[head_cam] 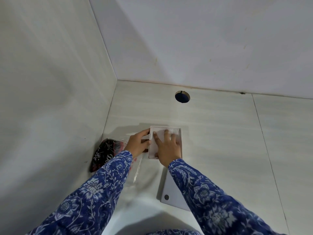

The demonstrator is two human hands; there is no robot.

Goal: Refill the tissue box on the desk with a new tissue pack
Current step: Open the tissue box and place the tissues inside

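Nearest to you, both of your arms reach forward in blue sleeves [105, 182] with a white flower pattern. Under your right forearm a flat white lid [171, 192] lies on the desk [220, 141], with a small dark round spot near its corner; your arm hides part of it. To the left of it, under your left forearm, a clear plastic wrapper [138, 168] is spread on the desk, and it looks empty. Further to the left, near the side wall, lies a dark packet [103, 155] with white and red print, partly under your left sleeve. Ahead of these stands the tissue box [180, 141], square, white and open at the top, and pale tissues [158, 143] lie inside it. Your right hand [167, 146] lies flat on the tissues with the fingers spread apart, so it presses and does not grip. Your left hand [138, 143] is at the left side of the box, the fingers curled on its left wall and the thumb at the rim, so this hand holds the box. The two hands are close, with only the left wall of the box between them. Beyond the box, the desk has a round cable hole [182, 97], dark blue inside, just before the back wall [203, 39].
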